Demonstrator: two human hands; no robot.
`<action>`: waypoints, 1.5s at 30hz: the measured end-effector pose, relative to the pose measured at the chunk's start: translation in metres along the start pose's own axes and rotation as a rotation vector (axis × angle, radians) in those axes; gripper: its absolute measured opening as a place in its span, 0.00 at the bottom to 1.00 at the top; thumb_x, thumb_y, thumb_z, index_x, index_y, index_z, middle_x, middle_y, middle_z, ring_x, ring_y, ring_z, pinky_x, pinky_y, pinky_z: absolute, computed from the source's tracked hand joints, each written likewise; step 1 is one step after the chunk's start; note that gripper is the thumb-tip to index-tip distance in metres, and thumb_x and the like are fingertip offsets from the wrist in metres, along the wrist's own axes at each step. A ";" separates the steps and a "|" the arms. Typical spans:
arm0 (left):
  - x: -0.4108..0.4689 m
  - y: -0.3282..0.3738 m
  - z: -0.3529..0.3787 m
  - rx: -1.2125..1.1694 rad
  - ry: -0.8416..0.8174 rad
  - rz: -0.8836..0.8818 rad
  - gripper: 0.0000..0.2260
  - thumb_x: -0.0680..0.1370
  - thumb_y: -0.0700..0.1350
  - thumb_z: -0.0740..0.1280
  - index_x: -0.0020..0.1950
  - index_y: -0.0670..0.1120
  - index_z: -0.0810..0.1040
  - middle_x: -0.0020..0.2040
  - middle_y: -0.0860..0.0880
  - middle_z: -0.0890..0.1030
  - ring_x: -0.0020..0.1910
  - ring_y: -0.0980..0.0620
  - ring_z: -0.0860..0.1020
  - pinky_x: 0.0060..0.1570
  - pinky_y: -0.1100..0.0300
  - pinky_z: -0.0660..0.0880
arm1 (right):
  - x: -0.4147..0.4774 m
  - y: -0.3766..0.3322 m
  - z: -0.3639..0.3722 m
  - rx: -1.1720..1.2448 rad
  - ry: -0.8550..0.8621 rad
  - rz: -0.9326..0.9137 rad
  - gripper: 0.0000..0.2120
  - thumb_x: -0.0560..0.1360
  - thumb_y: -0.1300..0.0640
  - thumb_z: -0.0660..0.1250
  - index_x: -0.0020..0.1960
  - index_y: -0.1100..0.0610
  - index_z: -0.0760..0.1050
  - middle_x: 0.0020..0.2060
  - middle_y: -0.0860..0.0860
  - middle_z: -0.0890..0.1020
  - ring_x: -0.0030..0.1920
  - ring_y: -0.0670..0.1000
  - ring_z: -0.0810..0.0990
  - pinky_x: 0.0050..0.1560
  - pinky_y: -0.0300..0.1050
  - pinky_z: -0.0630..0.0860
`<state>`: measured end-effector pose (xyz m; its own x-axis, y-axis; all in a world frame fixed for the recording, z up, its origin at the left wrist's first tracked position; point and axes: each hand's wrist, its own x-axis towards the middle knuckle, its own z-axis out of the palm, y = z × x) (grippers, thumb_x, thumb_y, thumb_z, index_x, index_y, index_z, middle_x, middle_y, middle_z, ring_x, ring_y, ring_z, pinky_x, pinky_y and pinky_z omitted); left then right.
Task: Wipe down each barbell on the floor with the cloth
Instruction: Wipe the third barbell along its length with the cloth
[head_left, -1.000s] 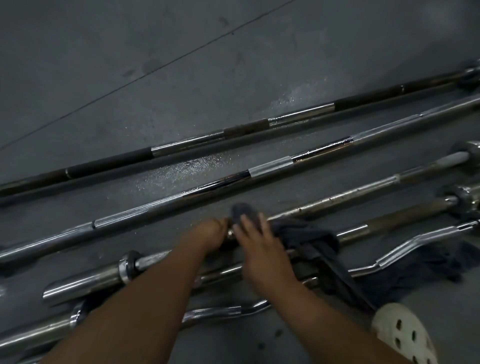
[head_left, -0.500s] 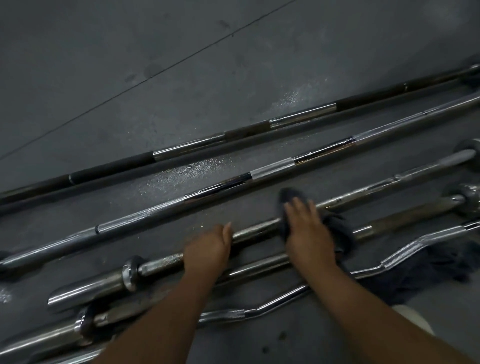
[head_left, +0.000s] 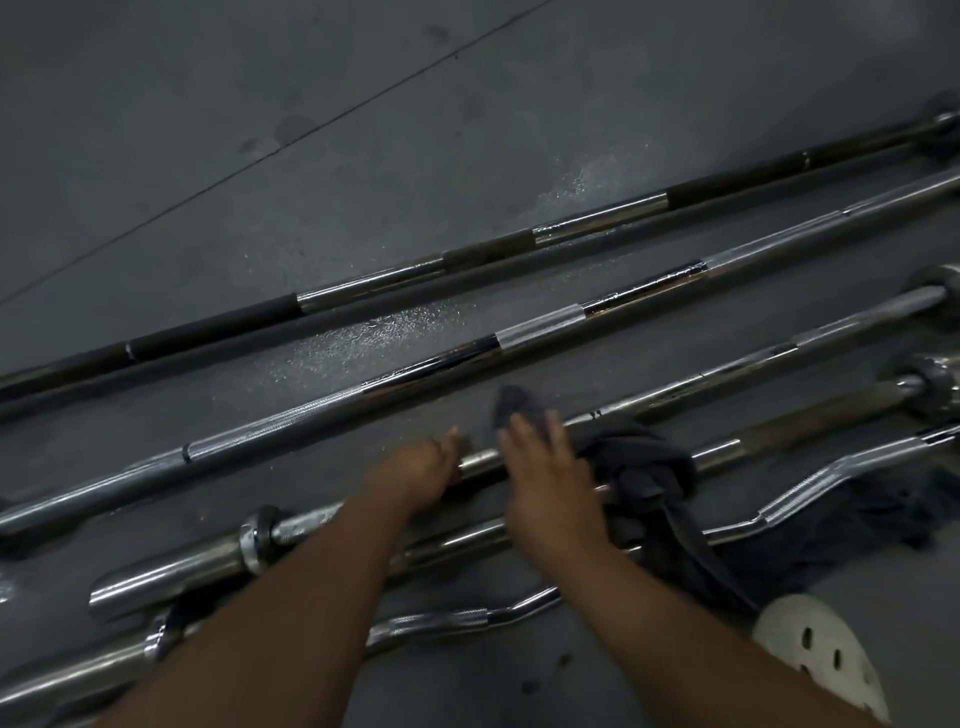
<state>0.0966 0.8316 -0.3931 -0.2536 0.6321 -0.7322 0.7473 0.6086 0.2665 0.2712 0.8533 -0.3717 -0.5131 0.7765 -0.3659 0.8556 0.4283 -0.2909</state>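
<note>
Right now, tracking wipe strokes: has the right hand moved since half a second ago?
Yes: right hand and cloth slid left along the barbell, toward its collar.

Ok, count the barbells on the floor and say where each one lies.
5. Farthest, the black-gripped bar; next, the long chrome bar; then the third bar, under the cloth; then the rusty bar; nearest, the curl bar. Others may lie outside the frame.

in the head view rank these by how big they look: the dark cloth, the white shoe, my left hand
1. dark cloth
2. white shoe
3. left hand, gripping the barbell
The shoe and hand look fairly close, and the shoe seems nearer the camera, so that gap is unsure.
</note>
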 end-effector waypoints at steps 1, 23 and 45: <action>0.001 0.000 0.000 0.019 0.022 0.005 0.31 0.83 0.61 0.43 0.57 0.43 0.80 0.59 0.38 0.80 0.59 0.41 0.78 0.60 0.50 0.73 | -0.008 -0.007 0.008 0.006 -0.010 -0.140 0.36 0.67 0.62 0.64 0.75 0.50 0.64 0.77 0.48 0.62 0.78 0.61 0.56 0.60 0.60 0.76; -0.005 -0.003 -0.005 -0.036 -0.057 -0.019 0.28 0.84 0.58 0.46 0.57 0.41 0.79 0.61 0.36 0.78 0.60 0.40 0.77 0.61 0.52 0.71 | -0.006 -0.010 0.011 0.126 0.029 -0.222 0.30 0.65 0.68 0.69 0.66 0.54 0.75 0.69 0.52 0.74 0.71 0.65 0.68 0.63 0.56 0.76; -0.146 -0.035 0.006 0.008 0.475 0.293 0.19 0.79 0.54 0.62 0.69 0.51 0.68 0.63 0.48 0.76 0.59 0.46 0.75 0.56 0.54 0.72 | -0.077 -0.043 -0.050 0.271 0.221 0.018 0.18 0.72 0.66 0.62 0.58 0.53 0.80 0.57 0.51 0.77 0.56 0.56 0.70 0.58 0.48 0.71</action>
<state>0.1115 0.7150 -0.2991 -0.2819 0.9224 -0.2641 0.8325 0.3720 0.4105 0.2774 0.7987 -0.2866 -0.4451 0.8769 -0.1816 0.7996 0.2980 -0.5213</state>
